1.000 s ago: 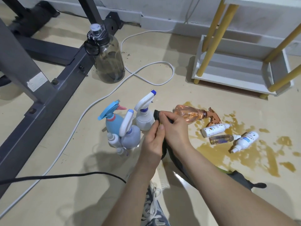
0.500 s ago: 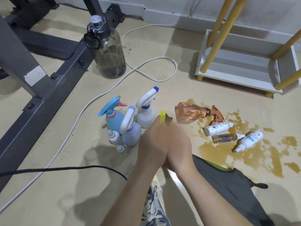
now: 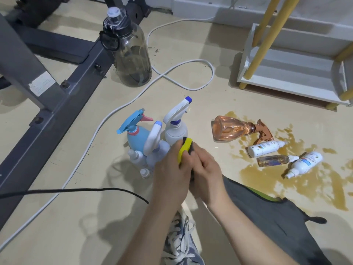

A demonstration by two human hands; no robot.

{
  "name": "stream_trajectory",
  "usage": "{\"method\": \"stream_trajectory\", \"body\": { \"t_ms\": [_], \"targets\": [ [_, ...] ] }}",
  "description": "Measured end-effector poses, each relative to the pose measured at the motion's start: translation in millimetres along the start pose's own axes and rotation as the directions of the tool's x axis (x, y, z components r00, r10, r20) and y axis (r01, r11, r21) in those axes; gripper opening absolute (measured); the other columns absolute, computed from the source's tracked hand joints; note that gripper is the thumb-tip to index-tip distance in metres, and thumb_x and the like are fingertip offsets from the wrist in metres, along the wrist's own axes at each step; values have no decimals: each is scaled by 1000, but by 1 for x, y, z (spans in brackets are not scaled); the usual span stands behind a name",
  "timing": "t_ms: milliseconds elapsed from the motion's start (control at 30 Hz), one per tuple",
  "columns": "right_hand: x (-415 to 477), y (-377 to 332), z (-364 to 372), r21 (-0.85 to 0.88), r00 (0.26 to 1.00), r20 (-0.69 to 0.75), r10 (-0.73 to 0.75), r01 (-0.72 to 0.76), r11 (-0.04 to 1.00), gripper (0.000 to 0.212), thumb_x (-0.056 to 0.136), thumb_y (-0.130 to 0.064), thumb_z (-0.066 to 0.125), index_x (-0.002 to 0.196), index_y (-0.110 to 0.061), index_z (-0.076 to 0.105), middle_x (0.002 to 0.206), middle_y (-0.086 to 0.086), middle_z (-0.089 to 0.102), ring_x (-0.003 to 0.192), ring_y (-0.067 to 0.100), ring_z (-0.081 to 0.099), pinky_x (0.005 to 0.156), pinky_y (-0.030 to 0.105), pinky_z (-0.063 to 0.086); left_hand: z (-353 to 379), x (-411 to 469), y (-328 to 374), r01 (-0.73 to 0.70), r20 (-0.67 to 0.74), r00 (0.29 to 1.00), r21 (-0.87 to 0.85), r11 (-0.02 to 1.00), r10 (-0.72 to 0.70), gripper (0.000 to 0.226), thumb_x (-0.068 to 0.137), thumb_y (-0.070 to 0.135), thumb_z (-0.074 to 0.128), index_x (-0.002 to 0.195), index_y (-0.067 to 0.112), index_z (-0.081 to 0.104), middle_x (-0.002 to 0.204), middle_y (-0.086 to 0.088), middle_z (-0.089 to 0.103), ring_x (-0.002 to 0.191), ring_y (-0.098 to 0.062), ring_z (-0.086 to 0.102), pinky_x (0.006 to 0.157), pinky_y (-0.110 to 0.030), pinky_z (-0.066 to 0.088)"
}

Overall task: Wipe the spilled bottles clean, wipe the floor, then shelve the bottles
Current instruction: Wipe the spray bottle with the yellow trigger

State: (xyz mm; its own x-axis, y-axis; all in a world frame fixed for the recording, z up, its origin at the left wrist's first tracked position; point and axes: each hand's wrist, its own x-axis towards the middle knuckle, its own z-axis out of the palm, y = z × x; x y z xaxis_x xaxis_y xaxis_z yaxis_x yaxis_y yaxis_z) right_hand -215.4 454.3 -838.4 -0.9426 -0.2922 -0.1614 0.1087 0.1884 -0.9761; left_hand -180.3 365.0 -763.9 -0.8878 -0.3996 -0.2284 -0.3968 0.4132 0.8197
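Note:
My left hand point(image 3: 170, 176) and my right hand point(image 3: 205, 173) are pressed together over a folded cloth point(image 3: 185, 150), yellow on one face and dark grey on the other. Both grip it above the floor. A dark cloth point(image 3: 277, 213) trails from the hands to the lower right. To the right, an orange spray bottle point(image 3: 232, 130) lies on its side in a brown spill point(image 3: 305, 180). Beside it lie a white bottle point(image 3: 264, 148), a small clear amber bottle point(image 3: 273, 161) and another white bottle point(image 3: 305, 163). Upright spray bottles point(image 3: 152, 142) cluster just left of my hands.
A white shelf unit point(image 3: 292, 83) with yellow posts stands at the upper right. A large dark water jug point(image 3: 129, 54) stands beside a grey metal frame point(image 3: 47, 111). A white cable point(image 3: 183, 81) and a black cable point(image 3: 76, 190) cross the floor. My shoe point(image 3: 181, 243) is below.
The cloth's yellow face has turned up between my hands, which came together over it. The view has shifted slightly closer to the floor.

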Motion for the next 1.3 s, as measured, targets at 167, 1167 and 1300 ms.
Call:
{"method": "stream_trajectory", "body": {
  "t_ms": [167, 1167, 1300],
  "targets": [
    [-2, 36, -10, -365, 966, -17, -258, 234, 901, 44, 104, -36, 27, 120, -22, 65, 120, -12, 63, 119, 20, 52, 109, 37, 35, -13, -17, -16, 7, 28, 1000, -101, 995, -4, 15, 94, 24, 61, 97, 35, 70, 77, 28, 67, 79, 4, 62, 68, -10, 46],
    [64, 65, -3, -492, 952, 180, 248, -131, 861, 37, 89, -45, 39, 97, -33, 73, 108, -5, 72, 110, 24, 62, 103, 48, 41, -18, -51, -63, 188, -120, 963, -341, 921, -241, 30, 94, 15, 61, 103, 43, 65, 93, 26, 71, 90, 4, 66, 82, -13, 49],
    [-13, 48, 24, -432, 967, 196, -163, 235, 871, 49, 99, -39, 40, 146, -23, 40, 154, 4, 37, 147, 22, 26, 120, 37, 18, -23, -34, -52, 239, -170, 908, -543, 805, -383, 31, 101, 13, 47, 110, 39, 62, 104, 7, 71, 97, -16, 70, 88, -35, 55]
  ]
}}
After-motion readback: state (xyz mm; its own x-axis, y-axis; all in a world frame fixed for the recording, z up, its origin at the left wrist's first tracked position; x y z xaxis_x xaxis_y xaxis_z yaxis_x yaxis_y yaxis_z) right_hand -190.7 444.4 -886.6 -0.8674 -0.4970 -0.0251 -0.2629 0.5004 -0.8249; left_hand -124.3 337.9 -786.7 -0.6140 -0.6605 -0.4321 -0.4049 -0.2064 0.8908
